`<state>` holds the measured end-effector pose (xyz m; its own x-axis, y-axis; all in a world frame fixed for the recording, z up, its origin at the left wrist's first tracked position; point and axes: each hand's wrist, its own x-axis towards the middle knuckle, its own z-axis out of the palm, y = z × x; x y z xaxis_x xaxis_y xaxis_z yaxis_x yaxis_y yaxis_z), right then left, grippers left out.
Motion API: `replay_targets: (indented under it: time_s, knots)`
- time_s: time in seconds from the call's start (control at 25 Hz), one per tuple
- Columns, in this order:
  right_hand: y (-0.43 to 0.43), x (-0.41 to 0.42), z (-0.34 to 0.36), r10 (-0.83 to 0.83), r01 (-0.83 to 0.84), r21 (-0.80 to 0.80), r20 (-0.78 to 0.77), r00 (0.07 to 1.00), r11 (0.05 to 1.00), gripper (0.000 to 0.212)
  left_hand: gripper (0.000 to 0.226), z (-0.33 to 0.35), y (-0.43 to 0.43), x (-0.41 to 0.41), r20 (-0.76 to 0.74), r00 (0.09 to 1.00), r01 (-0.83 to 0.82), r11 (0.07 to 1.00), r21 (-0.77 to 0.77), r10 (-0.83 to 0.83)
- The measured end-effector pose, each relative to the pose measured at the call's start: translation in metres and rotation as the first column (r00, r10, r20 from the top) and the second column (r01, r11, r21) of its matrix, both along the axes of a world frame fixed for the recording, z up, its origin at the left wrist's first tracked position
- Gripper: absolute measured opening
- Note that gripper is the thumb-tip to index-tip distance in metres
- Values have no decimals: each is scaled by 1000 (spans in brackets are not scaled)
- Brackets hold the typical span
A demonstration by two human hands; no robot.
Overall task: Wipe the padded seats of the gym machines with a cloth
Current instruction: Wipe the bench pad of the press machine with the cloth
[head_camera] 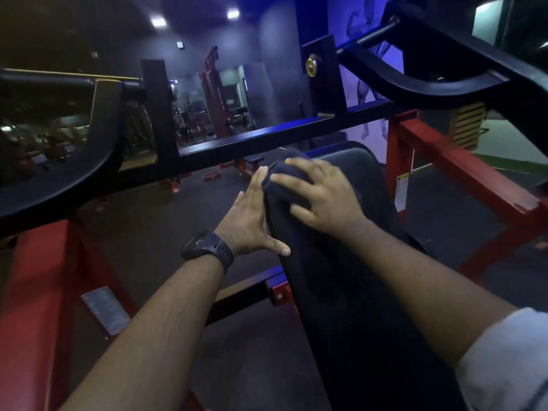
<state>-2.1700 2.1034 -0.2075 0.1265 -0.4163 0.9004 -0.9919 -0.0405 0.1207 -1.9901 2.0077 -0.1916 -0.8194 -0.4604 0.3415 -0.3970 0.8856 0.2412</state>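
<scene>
A long black padded seat (350, 286) runs from the bottom centre up to the middle of the view. A dark cloth (289, 185) lies bunched on its upper left part. My right hand (321, 197) lies on top of the cloth with fingers spread and bent over it, pressing it onto the pad. My left hand (252, 218), with a black watch on the wrist, lies flat against the pad's left side edge, fingers straight, thumb on the pad's edge, fingertips beside the cloth.
The machine's red frame (462, 161) flanks the pad on both sides. Curved black lever arms (74, 161) arch at left and upper right, joined by a black crossbar (267, 137) behind the pad. Dark rubber floor (166, 232) lies below; other machines stand far back.
</scene>
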Motion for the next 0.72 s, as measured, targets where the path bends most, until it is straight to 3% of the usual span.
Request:
replay_targets:
  time_s: [0.12, 0.16, 0.2, 0.24, 0.28, 0.32, 0.36, 0.4, 0.44, 0.48, 0.56, 0.6, 0.64, 0.68, 0.72]
  knots:
    - [-6, 26, -7, -102, 144, -66, 430, 897, 987, 57, 170, -1, -4, -1, -16, 1000, 5, 1000, 3, -5]
    - [-8, 38, -16, -83, 123, -97, 341, 936, 988, 56, 169, -2, -4, 0, -15, 1000, 10, 1000, -9, -10]
    - [-3, 38, -23, -41, 53, -83, 140, 989, 995, 54, 168, -2, -3, 1, -8, 1000, 12, 1000, -18, -12]
    - [3, 24, -23, 25, -26, -13, -77, 997, 1000, 54, 168, -2, -2, 1, -8, 1000, 8, 1000, -8, -8]
    - [7, 4, -16, 71, -65, 37, -165, 984, 997, 54, 168, -2, -2, 1, -17, 1000, 1, 1000, 13, -1]
    - [10, -6, -10, 58, -55, 37, -108, 992, 998, 56, 169, -1, -2, 1, -22, 1000, -2, 1000, 30, 3]
    - [11, -5, -9, -2, 1, 10, 72, 997, 1000, 57, 169, 0, 0, 0, -17, 1000, -3, 999, 32, 3]
    - [9, 9, -14, -59, 77, -38, 337, 940, 996, 59, 169, 0, 1, 0, -11, 1000, -5, 1000, 25, 5]
    - [3, 32, -24, -80, 133, -71, 502, 861, 988, 59, 170, 0, 1, 0, -7, 1000, -9, 1000, 20, 9]
    - [-1, 50, -32, -78, 147, -113, 465, 882, 983, 60, 169, 0, 0, 0, -4, 1000, -10, 1000, 20, 10]
    - [6, 42, -37, -22, 25, -57, 51, 998, 998, 58, 170, -1, 0, 1, 0, 1000, -4, 999, 32, 4]
    - [10, 22, -29, 17, -18, -20, -64, 998, 1000, 57, 170, -1, 0, 1, -11, 1000, -2, 999, 44, 3]
    - [12, 9, -23, 4, -5, -19, -18, 1000, 1000, 58, 170, -1, 0, 1, -20, 1000, -5, 999, 51, 6]
    - [14, 8, -24, -49, 58, -47, 161, 986, 997, 59, 169, 0, 0, 0, -20, 1000, -6, 999, 47, 7]
    - [14, 20, -34, -94, 134, -73, 403, 911, 988, 61, 169, 1, 0, 0, -19, 1000, -9, 999, 41, 10]
